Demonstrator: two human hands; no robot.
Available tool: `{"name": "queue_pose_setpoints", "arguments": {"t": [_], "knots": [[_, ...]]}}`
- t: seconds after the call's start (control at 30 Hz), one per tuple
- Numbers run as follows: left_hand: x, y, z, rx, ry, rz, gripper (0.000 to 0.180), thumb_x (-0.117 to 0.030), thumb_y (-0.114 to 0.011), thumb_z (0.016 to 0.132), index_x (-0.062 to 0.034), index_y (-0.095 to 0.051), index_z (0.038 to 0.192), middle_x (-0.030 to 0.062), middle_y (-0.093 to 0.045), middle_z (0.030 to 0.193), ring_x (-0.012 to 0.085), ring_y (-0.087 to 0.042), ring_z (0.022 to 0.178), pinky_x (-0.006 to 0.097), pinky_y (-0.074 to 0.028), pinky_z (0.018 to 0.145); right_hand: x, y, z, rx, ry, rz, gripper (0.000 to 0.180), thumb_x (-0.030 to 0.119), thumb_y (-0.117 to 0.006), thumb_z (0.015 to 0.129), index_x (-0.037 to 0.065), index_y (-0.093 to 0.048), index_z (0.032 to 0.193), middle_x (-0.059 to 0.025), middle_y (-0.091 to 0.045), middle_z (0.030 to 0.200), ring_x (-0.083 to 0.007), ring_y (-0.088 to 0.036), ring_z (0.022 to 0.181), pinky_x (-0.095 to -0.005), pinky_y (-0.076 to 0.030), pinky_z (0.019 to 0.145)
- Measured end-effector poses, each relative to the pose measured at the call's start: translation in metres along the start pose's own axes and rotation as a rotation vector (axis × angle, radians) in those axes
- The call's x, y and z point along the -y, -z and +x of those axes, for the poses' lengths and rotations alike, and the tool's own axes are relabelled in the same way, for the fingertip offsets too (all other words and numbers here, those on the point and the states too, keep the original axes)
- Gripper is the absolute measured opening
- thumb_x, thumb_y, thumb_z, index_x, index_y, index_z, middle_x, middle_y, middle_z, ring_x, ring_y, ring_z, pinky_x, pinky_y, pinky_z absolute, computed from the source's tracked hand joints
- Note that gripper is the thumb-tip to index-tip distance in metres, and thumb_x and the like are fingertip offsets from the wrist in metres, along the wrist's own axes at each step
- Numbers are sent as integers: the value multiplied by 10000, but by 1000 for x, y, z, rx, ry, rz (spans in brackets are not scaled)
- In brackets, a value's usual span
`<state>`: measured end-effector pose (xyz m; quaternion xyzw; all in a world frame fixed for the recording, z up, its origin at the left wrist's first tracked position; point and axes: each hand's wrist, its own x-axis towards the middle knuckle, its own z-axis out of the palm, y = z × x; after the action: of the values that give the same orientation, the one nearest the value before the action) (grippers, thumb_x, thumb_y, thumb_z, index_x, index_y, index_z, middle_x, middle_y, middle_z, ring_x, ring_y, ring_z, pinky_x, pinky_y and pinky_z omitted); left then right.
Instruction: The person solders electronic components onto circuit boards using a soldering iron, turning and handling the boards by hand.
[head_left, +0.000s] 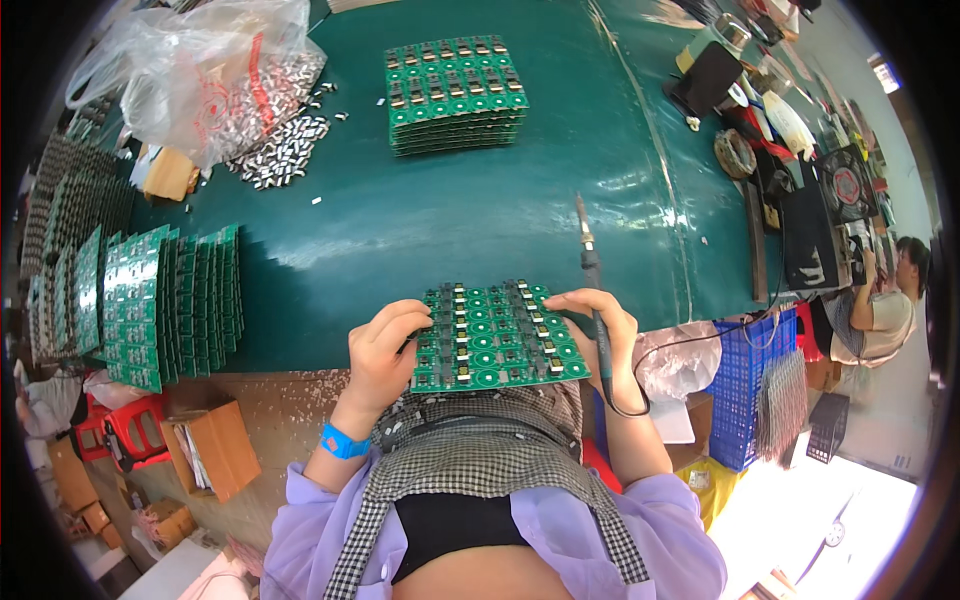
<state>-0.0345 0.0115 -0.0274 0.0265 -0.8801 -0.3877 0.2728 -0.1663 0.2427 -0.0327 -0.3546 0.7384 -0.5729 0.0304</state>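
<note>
A green circuit board panel (484, 328), with rows of small black and pale parts, is held over my lap at the table's near edge. My left hand (385, 345) grips its left side with fingers curled at the corner. On the opposite side my right hand (610, 335) pinches the panel's edge. That same hand also carries a soldering iron (592, 270), its tip pointing away from me over the table. Farther back lies a stack of similar panels (457, 95). More green panels (160, 300) stand on edge in a row to the left.
At the back left, a clear plastic bag (205, 85) sits beside a heap of small metallic parts (282, 150). Tools and a small fan (848, 185) crowd the right end of the green table (430, 215). Below right stands a blue crate (740, 400); another person (885, 310) sits beyond.
</note>
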Motion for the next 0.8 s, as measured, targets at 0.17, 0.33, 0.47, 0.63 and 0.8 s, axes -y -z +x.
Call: {"name": "queue_pose_setpoints", "arguments": {"t": [0.17, 0.33, 0.47, 0.63, 0.8], "knots": [[-2, 4, -1, -83, -222, 101, 269, 110, -606, 619, -5, -643, 860, 113, -670, 863, 229, -653, 636, 289, -503, 521, 6, -3, 1, -56, 108, -28, 274, 111, -678, 846, 33, -513, 1051, -138, -716, 915, -236, -697, 855, -319, -538, 749], [-16, 14, 7, -53, -63, 39, 169, 33, -674, 713, -7, -640, 873, 88, -630, 771, 190, -546, 534, 274, -420, 470, 4, -5, 0, -49, 74, -25, 284, 15, -675, 825, 30, -507, 1053, -134, -709, 875, -185, -676, 761, -291, -530, 707], [-7, 5, 16, 118, 556, -212, 154, -80, -722, 798, 5, -613, 865, 69, -565, 678, 126, -426, 506, 270, -341, 470, -2, -21, 7, -197, -203, 78, 427, -105, -712, 750, -1, -490, 1100, -108, -642, 884, -146, -672, 793, -263, -549, 702], [13, -6, 21, 184, 631, -127, 184, -92, -719, 803, 10, -571, 842, 44, -528, 649, 78, -437, 554, 259, -358, 498, -13, -31, 12, -160, -257, -44, 406, -79, -721, 756, 19, -512, 1089, -90, -625, 862, -140, -658, 765, -254, -539, 675], [33, 39, 10, 97, 933, -738, 120, -128, -617, 902, -25, -572, 859, -15, -532, 756, 57, -419, 590, 217, -344, 511, 1, -17, 19, -80, -45, -506, 346, -13, -768, 713, 47, -590, 1003, -99, -627, 808, -208, -628, 670, -294, -491, 598]]}}
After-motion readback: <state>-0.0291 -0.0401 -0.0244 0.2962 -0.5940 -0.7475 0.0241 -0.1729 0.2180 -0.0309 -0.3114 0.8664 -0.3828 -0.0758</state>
